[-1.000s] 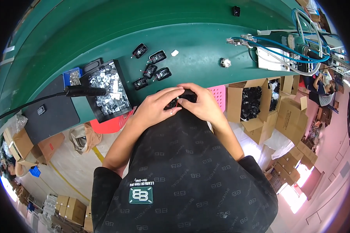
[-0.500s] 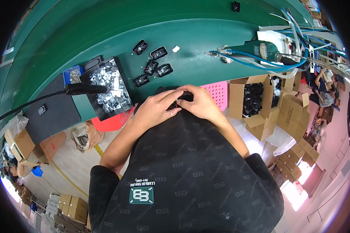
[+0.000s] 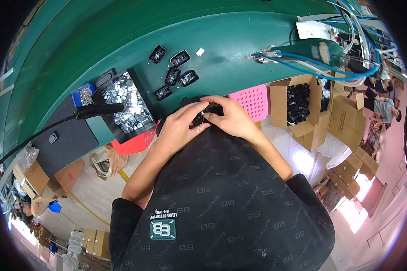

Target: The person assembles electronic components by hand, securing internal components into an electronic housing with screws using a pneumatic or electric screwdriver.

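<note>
Close to my chest, at the near edge of the green workbench, my left hand [image 3: 180, 126] and my right hand [image 3: 234, 119] are both closed around a small black plastic housing [image 3: 198, 119]. A thin reddish wire hangs from it beside my left thumb and fingertip. Much of the housing is covered by my fingers. Ahead of my hands lie several similar black housings [image 3: 172, 76] with small parts and wires inside. To the left stands a black bin [image 3: 146, 100] heaped with small silvery metal pieces [image 3: 130, 104].
A black-handled tool [image 3: 99, 110] on a cable lies across the bin. Beside it are a blue tray [image 3: 73, 97] and a dark mat [image 3: 70, 142]. A pink perforated stool [image 3: 251, 103] and an open carton [image 3: 278, 106] stand right, below a green pneumatic tool [image 3: 298, 50] with blue hoses.
The whole view has shifted and tilted slightly with my head. Both hands stay on the black housing, with only small finger movement.
</note>
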The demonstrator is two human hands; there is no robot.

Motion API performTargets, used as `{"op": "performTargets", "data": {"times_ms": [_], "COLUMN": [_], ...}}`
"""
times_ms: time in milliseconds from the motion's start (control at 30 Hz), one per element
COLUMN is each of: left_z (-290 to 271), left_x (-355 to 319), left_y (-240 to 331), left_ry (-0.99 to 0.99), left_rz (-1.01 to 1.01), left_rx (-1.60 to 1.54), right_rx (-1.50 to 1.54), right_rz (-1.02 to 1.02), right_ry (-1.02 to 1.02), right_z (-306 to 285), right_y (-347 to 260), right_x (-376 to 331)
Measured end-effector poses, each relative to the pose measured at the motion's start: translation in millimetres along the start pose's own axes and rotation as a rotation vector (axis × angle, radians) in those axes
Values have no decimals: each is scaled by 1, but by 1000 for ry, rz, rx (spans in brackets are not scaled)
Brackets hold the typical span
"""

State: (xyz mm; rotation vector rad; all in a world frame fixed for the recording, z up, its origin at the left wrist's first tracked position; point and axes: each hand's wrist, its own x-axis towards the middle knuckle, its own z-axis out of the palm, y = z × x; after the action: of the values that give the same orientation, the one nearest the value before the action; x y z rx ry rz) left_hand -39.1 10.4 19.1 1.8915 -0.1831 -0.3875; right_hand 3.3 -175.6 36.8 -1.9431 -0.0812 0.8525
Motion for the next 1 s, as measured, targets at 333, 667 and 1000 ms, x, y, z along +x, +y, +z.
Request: {"op": "performTargets", "data": {"times_ms": [333, 667, 1000], "left_z": [12, 9, 18], "left_x": [-7, 6, 4], "left_y": [-28, -22, -23], "left_ry": [89, 79, 149], "left_rz": [-219, -354, -360], "left_rx": [-364, -622, -466], "right_rx": [12, 37, -73], "right_rz": [11, 49, -52], "right_ry": [66, 120, 149], "right_z": [4, 5, 7], "right_y": [-3, -8, -5], "right_x": [5, 6, 7]}}
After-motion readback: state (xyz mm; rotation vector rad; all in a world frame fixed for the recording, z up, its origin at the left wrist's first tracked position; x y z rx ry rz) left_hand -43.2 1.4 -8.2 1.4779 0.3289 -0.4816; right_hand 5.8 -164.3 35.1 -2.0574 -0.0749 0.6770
